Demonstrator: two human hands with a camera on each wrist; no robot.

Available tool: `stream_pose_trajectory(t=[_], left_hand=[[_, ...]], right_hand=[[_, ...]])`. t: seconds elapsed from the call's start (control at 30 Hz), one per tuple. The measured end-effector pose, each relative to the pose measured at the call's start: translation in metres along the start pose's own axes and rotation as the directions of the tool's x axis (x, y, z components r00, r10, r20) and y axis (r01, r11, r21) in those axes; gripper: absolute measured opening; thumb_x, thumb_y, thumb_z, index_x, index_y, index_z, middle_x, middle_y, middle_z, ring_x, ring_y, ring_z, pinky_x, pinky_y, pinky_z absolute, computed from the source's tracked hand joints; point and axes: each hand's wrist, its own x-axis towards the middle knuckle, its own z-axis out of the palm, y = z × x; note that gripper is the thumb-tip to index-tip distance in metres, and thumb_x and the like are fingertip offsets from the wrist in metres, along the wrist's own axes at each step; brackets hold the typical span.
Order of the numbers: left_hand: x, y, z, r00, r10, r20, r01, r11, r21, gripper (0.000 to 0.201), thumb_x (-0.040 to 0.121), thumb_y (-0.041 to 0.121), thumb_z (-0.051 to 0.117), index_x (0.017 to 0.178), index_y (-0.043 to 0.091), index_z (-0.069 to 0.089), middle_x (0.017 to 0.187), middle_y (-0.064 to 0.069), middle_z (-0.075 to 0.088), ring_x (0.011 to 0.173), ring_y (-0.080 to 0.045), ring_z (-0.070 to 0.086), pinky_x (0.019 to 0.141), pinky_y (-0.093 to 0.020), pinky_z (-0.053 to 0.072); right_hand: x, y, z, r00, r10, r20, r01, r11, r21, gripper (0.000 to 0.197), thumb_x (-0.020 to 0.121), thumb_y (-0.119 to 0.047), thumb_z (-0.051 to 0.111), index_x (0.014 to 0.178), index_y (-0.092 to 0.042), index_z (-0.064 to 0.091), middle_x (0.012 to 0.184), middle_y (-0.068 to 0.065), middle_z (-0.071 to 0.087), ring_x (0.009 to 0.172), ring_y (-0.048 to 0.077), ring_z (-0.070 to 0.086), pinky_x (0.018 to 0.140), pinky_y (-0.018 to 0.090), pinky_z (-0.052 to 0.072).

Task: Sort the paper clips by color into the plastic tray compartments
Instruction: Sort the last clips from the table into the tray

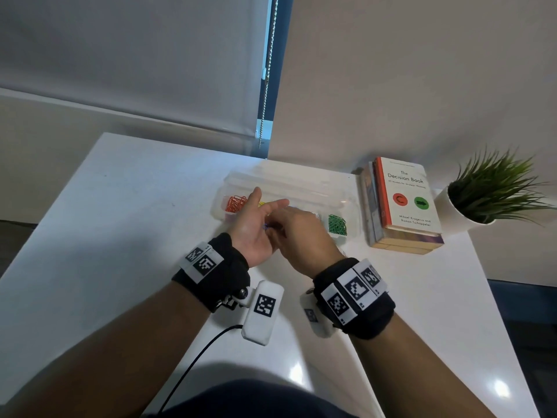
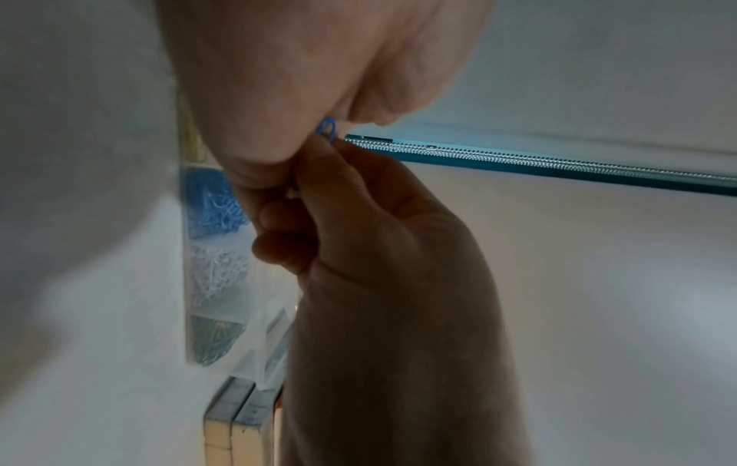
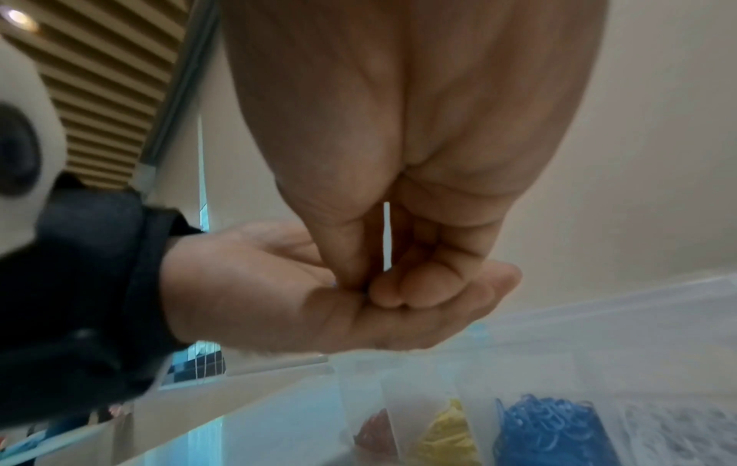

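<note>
Pinching a blue clip (image 2: 327, 128) out of my flat, upturned left hand (image 1: 256, 227) at frame centre, my right hand (image 1: 298, 236) gripped its loop, since such light, springy wire probably slips.

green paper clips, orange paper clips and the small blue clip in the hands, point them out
green paper clips (image 1: 337, 225), head view, middle of the pile in the tray's right end compartment
orange paper clips (image 1: 236, 203), head view, centre of the pile
small blue paper clip (image 2: 327, 129), left wrist view, its exposed loop

Left hand (image 1: 256, 224) palm up, fingers relaxed and straight. Right hand (image 1: 297, 236) above it, fingertips (image 3: 383, 290) curled, pinching down into left palm.
</note>
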Motion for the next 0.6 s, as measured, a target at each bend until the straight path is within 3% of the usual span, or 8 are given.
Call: stream_pose_trajectory(t=[0.1,0.2,0.27,0.33,0.47,0.6], left_hand=[[-0.001,0.003,0.0,0.999,0.012,0.037,-0.011,1.0,-0.018,0.065,0.099,0.057,0.026,0.127,0.006,0.055,0.12,-0.014,0.064,0.1,-0.022,0.065,0.076,-0.032,0.052],[-0.002,0.004,-0.002,0.994,0.03,0.101,-0.027,0.999,-0.03,0.063,0.1,0.055,0.023,0.125,0.005,0.053,0.103,-0.011,0.065,0.082,-0.021,0.069,0.07,-0.033,0.054],[-0.003,0.007,-0.007,0.992,0.035,0.125,-0.034,0.999,-0.005,0.058,0.1,0.052,0.028,0.123,0.005,0.053,0.103,-0.013,0.066,0.088,-0.026,0.068,0.082,-0.04,0.054],[-0.003,0.011,-0.014,0.991,0.041,0.125,-0.051,0.996,0.074,0.048,0.1,0.045,0.036,0.124,0.007,0.053,0.114,-0.017,0.065,0.098,-0.032,0.066,0.088,-0.043,0.052],[-0.003,0.022,-0.029,0.992,0.101,0.075,-0.112,0.98,0.167,0.032,0.098,0.03,0.047,0.122,0.01,0.057,0.127,-0.017,0.06,0.112,-0.034,0.062,0.091,-0.041,0.052],[-0.003,0.034,-0.038,0.982,0.187,0.029,-0.189,0.965,0.184,0.029,0.097,0.025,0.048,0.118,0.011,0.061,0.124,-0.013,0.064,0.108,-0.029,0.065,0.082,-0.036,0.053]], right_hand=[[0.007,-0.001,0.002,0.999,0.028,-0.019,-0.028,1.0,0.012,0.018,0.089,-0.007,0.05,0.098,-0.005,0.065,0.095,0.014,0.064,0.085,0.029,0.059,0.072,0.035,0.042],[0.016,0.008,-0.003,0.983,0.165,-0.083,-0.157,0.983,0.098,0.013,0.086,-0.009,0.055,0.094,-0.008,0.065,0.088,0.01,0.068,0.079,0.025,0.06,0.067,0.029,0.042],[0.023,0.018,-0.008,0.95,0.287,-0.12,-0.264,0.948,0.176,0.008,0.084,-0.011,0.056,0.087,-0.012,0.064,0.08,0.008,0.068,0.07,0.023,0.061,0.062,0.028,0.046],[0.03,0.027,-0.01,0.92,0.368,-0.136,-0.335,0.918,0.213,0.006,0.083,-0.012,0.056,0.083,-0.013,0.062,0.076,0.007,0.067,0.063,0.017,0.057,0.055,0.021,0.041],[0.043,0.039,-0.01,0.9,0.422,-0.106,-0.412,0.905,0.102,0.011,0.082,-0.012,0.057,0.088,-0.01,0.066,0.086,0.012,0.068,0.079,0.025,0.058,0.065,0.026,0.042],[0.049,0.045,0.001,0.896,0.442,-0.038,-0.442,0.897,0.01,0.016,0.084,-0.013,0.053,0.092,-0.012,0.067,0.093,0.013,0.067,0.086,0.03,0.061,0.069,0.029,0.048]])
